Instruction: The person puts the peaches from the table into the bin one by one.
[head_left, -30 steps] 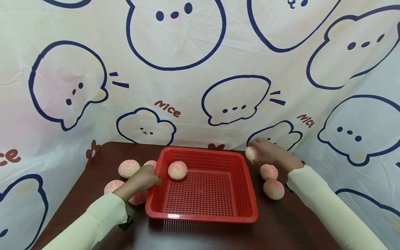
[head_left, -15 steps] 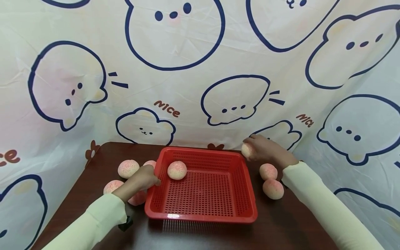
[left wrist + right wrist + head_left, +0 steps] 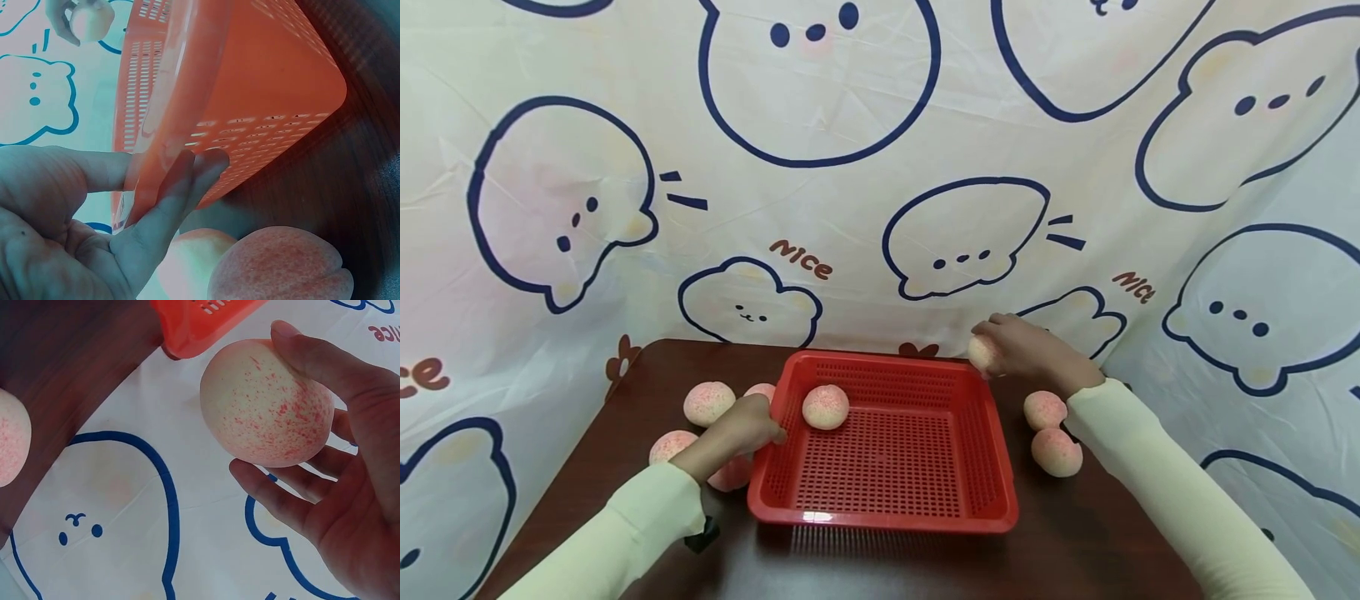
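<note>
The right hand (image 3: 1018, 348) grips a peach (image 3: 265, 406) near the far right corner of the red basket (image 3: 917, 523), clearance unclear; the left hand (image 3: 747, 429) pinches its left rim.

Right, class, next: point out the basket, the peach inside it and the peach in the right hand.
Basket (image 3: 887, 522): head view, near rim.
Peach inside (image 3: 826, 407): head view, visible middle.
Held peach (image 3: 272, 405): right wrist view, speckled skin near its centre.

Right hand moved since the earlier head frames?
Yes: in the head view, the right hand, holding a peach, has moved left and slightly upward in the picture, judged against the red basket.
</note>
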Available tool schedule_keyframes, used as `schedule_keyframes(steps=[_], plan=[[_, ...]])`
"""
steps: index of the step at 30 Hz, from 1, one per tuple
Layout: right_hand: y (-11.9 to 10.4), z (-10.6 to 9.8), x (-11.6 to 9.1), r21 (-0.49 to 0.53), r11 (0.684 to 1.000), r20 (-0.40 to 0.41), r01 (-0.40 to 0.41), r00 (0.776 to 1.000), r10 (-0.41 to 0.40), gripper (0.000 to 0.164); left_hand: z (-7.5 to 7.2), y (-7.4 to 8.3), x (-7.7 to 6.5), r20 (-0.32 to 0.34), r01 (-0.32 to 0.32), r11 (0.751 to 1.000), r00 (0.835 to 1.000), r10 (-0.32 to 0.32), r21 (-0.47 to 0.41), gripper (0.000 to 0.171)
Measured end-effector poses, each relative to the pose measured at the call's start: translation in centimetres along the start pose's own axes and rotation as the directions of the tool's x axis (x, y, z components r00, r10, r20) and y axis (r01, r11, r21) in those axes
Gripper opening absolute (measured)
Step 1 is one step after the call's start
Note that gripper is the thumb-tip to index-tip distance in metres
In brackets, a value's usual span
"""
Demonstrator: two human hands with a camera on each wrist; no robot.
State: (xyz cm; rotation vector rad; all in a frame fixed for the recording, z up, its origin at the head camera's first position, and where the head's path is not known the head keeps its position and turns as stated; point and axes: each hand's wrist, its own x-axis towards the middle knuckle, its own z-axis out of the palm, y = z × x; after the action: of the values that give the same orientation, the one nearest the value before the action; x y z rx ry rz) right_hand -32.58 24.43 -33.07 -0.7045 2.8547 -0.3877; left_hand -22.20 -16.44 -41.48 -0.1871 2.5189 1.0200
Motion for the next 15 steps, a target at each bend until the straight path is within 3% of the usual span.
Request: schedule_keyframes(steps=[5, 15], plan=[[-0.6, 0.1, 0.5, -0.112, 0.994, 0.01, 0.006, 1.0, -0.005, 0.058, -0.1, 0.1, 0.0, 0.012, 0.001, 1.0, 1.0, -0.001, -0.027, 0.027], [-1.9, 0.5, 1.6, -0.188, 0.982, 0.025, 0.031, 0.999, -0.027, 0.063, -0.1, 0.1, 0.0, 0.008, 0.004, 1.0, 1.0, -0.003, -0.015, 0.026]])
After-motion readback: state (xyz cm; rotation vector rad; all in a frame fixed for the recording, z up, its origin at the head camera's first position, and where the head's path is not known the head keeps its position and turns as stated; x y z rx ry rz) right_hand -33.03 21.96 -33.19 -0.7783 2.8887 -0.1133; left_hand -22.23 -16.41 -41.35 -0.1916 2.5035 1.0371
